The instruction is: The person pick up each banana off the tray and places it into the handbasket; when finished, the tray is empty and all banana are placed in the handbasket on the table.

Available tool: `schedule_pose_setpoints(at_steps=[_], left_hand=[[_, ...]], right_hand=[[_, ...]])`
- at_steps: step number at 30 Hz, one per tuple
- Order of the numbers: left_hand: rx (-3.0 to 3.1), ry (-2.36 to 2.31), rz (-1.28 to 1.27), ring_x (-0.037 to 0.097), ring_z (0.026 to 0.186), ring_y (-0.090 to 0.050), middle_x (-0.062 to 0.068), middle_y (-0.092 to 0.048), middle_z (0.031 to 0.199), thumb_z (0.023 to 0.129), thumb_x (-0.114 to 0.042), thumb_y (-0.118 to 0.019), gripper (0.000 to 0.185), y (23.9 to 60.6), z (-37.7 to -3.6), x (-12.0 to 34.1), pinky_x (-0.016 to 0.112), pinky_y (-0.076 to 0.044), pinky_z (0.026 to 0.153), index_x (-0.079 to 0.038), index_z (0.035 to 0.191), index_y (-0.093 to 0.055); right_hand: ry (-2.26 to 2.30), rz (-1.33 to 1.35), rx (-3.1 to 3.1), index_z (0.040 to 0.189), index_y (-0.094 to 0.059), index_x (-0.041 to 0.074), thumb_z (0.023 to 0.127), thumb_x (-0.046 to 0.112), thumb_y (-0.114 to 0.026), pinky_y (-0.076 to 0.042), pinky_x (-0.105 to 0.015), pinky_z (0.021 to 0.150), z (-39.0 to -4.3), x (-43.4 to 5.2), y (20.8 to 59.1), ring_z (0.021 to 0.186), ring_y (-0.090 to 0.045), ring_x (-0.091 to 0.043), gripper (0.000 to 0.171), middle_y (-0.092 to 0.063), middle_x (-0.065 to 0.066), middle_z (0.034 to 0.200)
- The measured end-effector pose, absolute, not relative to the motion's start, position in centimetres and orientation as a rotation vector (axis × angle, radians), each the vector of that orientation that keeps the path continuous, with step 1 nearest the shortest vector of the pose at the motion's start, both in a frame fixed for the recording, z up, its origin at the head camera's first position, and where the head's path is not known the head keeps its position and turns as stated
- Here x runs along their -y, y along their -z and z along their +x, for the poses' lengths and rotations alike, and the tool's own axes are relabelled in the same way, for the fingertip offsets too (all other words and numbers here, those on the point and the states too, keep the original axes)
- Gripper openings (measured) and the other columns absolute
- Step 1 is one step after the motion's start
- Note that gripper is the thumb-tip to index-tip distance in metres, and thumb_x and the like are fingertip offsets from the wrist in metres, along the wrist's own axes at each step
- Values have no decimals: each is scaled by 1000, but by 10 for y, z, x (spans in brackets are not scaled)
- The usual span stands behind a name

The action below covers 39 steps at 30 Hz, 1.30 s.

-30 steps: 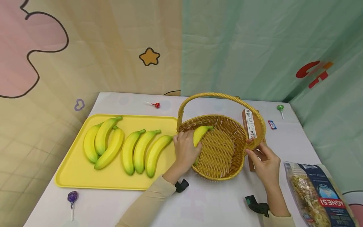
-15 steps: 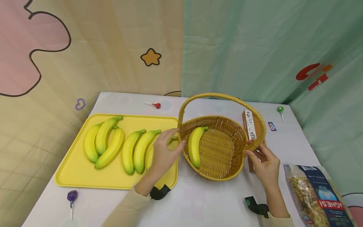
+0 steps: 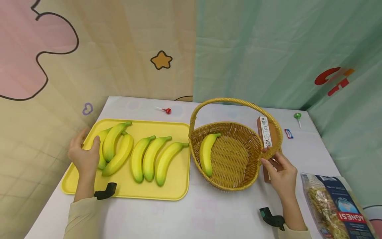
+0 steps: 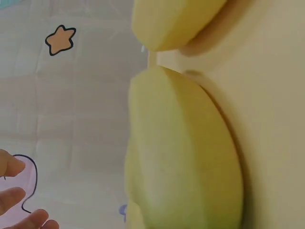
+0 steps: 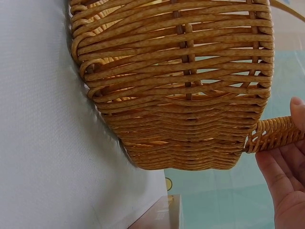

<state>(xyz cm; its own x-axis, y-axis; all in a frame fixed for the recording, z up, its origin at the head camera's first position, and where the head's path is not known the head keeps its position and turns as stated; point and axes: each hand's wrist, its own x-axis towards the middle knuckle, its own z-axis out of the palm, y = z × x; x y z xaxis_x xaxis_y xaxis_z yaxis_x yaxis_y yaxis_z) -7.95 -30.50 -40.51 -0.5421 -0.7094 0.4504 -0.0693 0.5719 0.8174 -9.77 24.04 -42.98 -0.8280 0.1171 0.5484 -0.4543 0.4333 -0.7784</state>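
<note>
My left hand (image 3: 85,154) is over the left side of the yellow tray (image 3: 140,192), fingers apart around the leftmost banana (image 3: 101,159); contact cannot be made out. In the left wrist view its fingertips (image 4: 12,195) show at the edge, away from a large nearby banana (image 4: 186,152). Two groups of three bananas lie on the tray. A single banana (image 3: 207,154) rests inside the wicker basket (image 3: 229,125), at its left. My right hand (image 3: 282,174) pinches the base of the basket's handle (image 5: 276,133) between thumb and fingers.
A brown pasta box (image 3: 265,132) stands right of the basket, partly behind its handle. A pasta bag (image 3: 337,205) lies at the right front. A red lollipop (image 3: 168,111), a green lollipop (image 3: 297,116) and a small wrapped candy (image 3: 288,133) lie farther back.
My left hand has let go of a banana inside the basket and moved left across the tray to the leftmost bananas. My right hand has kept its hold on the handle.
</note>
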Motion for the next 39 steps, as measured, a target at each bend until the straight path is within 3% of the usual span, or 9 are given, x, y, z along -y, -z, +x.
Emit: schedule_pose_setpoints(at_steps=[4, 10, 14, 22, 25, 29, 32, 35, 39], left_hand=[[2003, 962, 687, -6, 96, -42, 21, -64, 121, 84, -6, -67, 39, 420, -81, 315, 27, -36, 92, -3, 123, -67], [2153, 974, 836, 40, 108, -52, 31, -59, 123, 87, -5, -62, 40, 442, -81, 329, 52, -32, 102, 5, 126, -62], [2314, 1027, 959, 50, 119, -48, 35, -54, 130, 92, -11, -59, 47, 448, -80, 336, 57, -29, 106, 4, 136, -53], [2229, 1023, 1034, 48, 124, -47, 30, -56, 132, 89, -15, -59, 50, 444, -80, 339, 54, -27, 110, 0, 137, -54], [2089, 960, 1041, 27, 101, -59, 22, -65, 122, 86, -17, -61, 46, 434, -79, 332, 36, -40, 98, -4, 130, -63], [1916, 990, 953, -5, 77, -46, -7, -64, 100, 80, -21, -68, 42, 418, -75, 308, 13, -37, 76, -9, 120, -70], [1871, 1052, 801, -8, 76, -49, -23, -54, 94, 77, -19, -73, 43, 407, -69, 278, 9, -41, 69, -7, 118, -71], [1908, 1085, 567, -6, 76, -52, -18, -57, 94, 74, -9, -76, 43, 404, -61, 239, 8, -43, 66, -3, 116, -71], [1986, 1120, 172, 2, 76, -56, 9, -68, 95, 66, 1, -78, 46, 404, -56, 179, 8, -43, 66, 3, 111, -71]], right_hand=[[-1419, 286, 2150, 117, -65, -11, 74, -20, -71, -50, -10, 79, -98, -240, 429, 97, -65, 7, 44, -68, 11, 110], [-1441, 297, 2151, 116, -64, -12, 75, -20, -70, -50, -10, 80, -98, -241, 429, 99, -65, 5, 42, -69, 7, 110], [-1426, 298, 2160, 116, -64, -12, 74, -20, -70, -50, -10, 80, -97, -241, 429, 99, -65, 6, 43, -69, 4, 111], [-1415, 311, 2158, 115, -66, -10, 74, -20, -71, -51, -10, 80, -97, -240, 428, 98, -65, 6, 42, -67, 11, 110], [-1405, 328, 2157, 115, -65, -12, 74, -20, -71, -50, -10, 81, -97, -241, 429, 99, -65, 6, 42, -67, 12, 112], [-1415, 327, 2153, 115, -64, -13, 75, -20, -70, -51, -10, 81, -96, -242, 428, 99, -65, 4, 41, -67, 10, 112], [-1413, 321, 2158, 115, -65, -12, 75, -19, -70, -51, -11, 80, -96, -242, 428, 98, -65, 4, 41, -67, 13, 111], [-1404, 323, 2166, 116, -64, -12, 75, -19, -70, -51, -11, 81, -97, -242, 427, 100, -65, 3, 41, -66, 16, 111], [-1401, 322, 2169, 116, -64, -13, 76, -18, -70, -51, -11, 82, -98, -241, 428, 102, -65, 3, 41, -67, 16, 112]])
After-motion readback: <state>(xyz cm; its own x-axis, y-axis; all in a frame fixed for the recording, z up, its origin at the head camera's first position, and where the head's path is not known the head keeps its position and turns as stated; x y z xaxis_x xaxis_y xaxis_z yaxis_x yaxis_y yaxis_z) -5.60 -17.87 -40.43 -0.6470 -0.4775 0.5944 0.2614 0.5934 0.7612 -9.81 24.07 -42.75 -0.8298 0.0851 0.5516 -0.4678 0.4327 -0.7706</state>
